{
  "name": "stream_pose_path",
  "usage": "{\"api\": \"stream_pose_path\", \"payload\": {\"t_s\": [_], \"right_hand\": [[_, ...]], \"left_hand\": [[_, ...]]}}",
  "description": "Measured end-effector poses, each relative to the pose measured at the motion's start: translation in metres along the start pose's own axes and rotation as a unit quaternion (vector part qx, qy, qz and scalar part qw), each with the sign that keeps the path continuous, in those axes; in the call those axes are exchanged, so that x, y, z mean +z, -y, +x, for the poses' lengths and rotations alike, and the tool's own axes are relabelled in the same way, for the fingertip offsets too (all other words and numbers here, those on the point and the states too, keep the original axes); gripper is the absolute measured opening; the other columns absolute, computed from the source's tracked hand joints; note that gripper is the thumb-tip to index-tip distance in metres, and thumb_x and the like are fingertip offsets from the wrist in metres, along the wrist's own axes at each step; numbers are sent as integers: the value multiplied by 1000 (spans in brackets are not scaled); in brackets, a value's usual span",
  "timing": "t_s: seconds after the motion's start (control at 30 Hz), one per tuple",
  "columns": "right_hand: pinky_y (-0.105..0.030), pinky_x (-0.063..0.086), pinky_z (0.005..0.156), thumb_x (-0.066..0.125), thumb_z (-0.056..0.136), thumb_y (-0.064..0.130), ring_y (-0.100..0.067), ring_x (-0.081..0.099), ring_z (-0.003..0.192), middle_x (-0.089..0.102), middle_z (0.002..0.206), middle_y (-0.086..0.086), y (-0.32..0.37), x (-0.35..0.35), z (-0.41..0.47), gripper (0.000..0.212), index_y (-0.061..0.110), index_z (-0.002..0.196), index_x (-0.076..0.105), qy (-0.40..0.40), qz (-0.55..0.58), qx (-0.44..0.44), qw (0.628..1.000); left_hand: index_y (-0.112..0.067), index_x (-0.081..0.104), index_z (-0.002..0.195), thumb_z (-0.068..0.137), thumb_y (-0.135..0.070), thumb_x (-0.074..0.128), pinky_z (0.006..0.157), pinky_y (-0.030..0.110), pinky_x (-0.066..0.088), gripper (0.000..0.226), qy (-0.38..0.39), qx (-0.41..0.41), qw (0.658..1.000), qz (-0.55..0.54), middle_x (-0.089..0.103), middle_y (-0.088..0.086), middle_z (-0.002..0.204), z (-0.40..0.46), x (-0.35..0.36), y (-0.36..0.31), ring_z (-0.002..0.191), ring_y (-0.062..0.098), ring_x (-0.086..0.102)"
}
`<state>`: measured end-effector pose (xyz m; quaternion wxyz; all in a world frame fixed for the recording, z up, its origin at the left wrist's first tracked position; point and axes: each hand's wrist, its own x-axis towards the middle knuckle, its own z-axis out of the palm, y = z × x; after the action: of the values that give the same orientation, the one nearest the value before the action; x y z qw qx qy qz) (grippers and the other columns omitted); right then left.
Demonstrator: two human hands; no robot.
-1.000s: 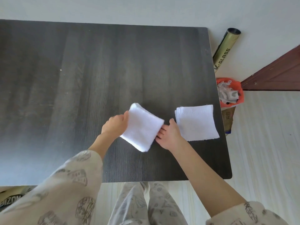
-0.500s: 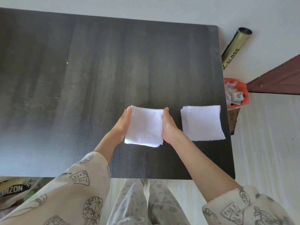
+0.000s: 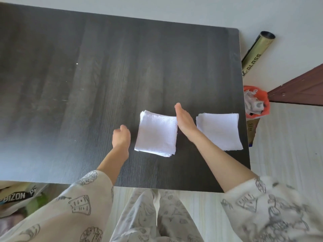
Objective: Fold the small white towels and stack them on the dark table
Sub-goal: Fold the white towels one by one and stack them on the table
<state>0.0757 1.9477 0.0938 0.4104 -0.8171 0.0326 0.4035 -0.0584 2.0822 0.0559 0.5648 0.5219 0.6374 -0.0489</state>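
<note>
The folded towel [image 3: 156, 134] lies flat on the dark table [image 3: 104, 75], near the front edge. It looks like a few layers, with the edges showing at the bottom right corner. Half a second ago both hands pressed its two sides, squeezing it into a neat square. Now they have let go.

The left hand [image 3: 121, 137] has pulled back a little to the left. It is just beside the towel, not touching it. Its fingers are loosely curled and it holds nothing. It looks a bit blurry.

The right hand [image 3: 185, 119] stands on its edge along the towel's right side, with fingers straight and together. It holds nothing either. I cannot tell if it touches the towel or is just next to it.

To the right, past the right hand, lies the stack [image 3: 219, 131] of white towels, near the table's right edge. The two white squares are apart, with dark table between them.

So the folding of this towel looks done. I think the next job is to lift it and lay it on the stack, with the edges lined up so the layers do not slide open.

Off the table on the right are a gold tube [image 3: 257, 49] and an orange bag [image 3: 256, 103].
</note>
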Motion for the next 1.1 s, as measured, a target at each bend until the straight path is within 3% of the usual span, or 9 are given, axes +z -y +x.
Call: {"api": "stream_pose_path", "payload": {"t_s": [0.13, 0.23, 0.33, 0.5, 0.57, 0.63, 0.7, 0.9, 1.1], "right_hand": [[-35, 25, 106, 9, 98, 49, -26, 35, 134, 42, 144, -9, 5, 6, 2, 65, 10, 138, 43, 88, -144, -1, 986], [-37, 31, 97, 10, 100, 43, -31, 46, 121, 55, 125, -16, 1, 4, -4, 65, 2, 124, 54, 77, -186, 4, 979], [-35, 34, 82, 14, 99, 44, -27, 49, 93, 53, 86, -7, -8, -1, -9, 57, 8, 79, 54, 51, -192, 27, 980], [-40, 44, 97, 17, 93, 54, -24, 54, 101, 53, 104, -8, -27, -2, -11, 57, 9, 100, 52, 42, -164, 79, 982], [-43, 44, 100, 19, 92, 56, -27, 56, 110, 58, 113, -8, -30, 4, -11, 64, 5, 109, 54, 28, -112, 97, 989], [-43, 44, 101, 20, 94, 54, -27, 53, 115, 54, 128, -9, -28, 9, -15, 66, 4, 127, 50, 23, -85, 110, 990], [-41, 43, 102, 21, 98, 49, -25, 49, 119, 47, 137, -9, -27, 13, -19, 62, 5, 135, 42, 19, -82, 109, 990], [-40, 43, 102, 22, 98, 48, -18, 50, 103, 52, 128, -5, -34, 12, -18, 57, 7, 130, 46, 12, -64, 100, 993], [-40, 42, 103, 25, 96, 50, -22, 52, 110, 54, 124, -3, -40, 12, -14, 59, 9, 133, 46, 8, -79, 111, 991]], "left_hand": [[0, 49, 112, 96, -37, 25, 96, 47, 40, 46, 130, -219, 961, -110, 52, 19, 122, -26, -5, 22, 112, 34, 53], [0, 51, 106, 95, -37, 23, 103, 50, 34, 48, 148, -226, 948, -169, 53, 20, 114, -31, 4, 18, 109, 32, 51], [-3, 47, 121, 98, -37, 20, 105, 47, 31, 49, 140, -184, 947, -225, 57, 15, 108, -28, 10, 5, 110, 30, 53], [-7, 27, 143, 100, -32, 24, 109, 41, 30, 50, 102, -94, 964, -226, 45, 10, 139, -23, 9, -2, 127, 22, 45], [-11, 52, 118, 99, -28, 25, 99, 37, 37, 38, 91, -76, 979, -165, 57, 5, 114, -24, 10, 7, 111, 21, 52], [-17, 49, 75, 97, -23, 27, 69, 30, 38, 31, 69, -62, 991, -95, 49, 0, 78, -28, 10, 17, 75, 17, 48], [-18, 49, 65, 93, -14, 32, 60, 28, 34, 33, 40, -48, 997, -48, 48, 2, 74, -30, 9, 27, 65, 15, 41], [-4, 59, 110, 95, -2, 32, 67, 28, 47, 31, 88, -89, 990, -64, 60, 12, 101, -28, 10, 34, 89, 23, 56], [-9, 67, 108, 86, 5, 29, 63, 21, 40, 46, 135, -32, 990, -21, 56, 6, 88, -33, 10, 49, 75, 18, 47]]}}
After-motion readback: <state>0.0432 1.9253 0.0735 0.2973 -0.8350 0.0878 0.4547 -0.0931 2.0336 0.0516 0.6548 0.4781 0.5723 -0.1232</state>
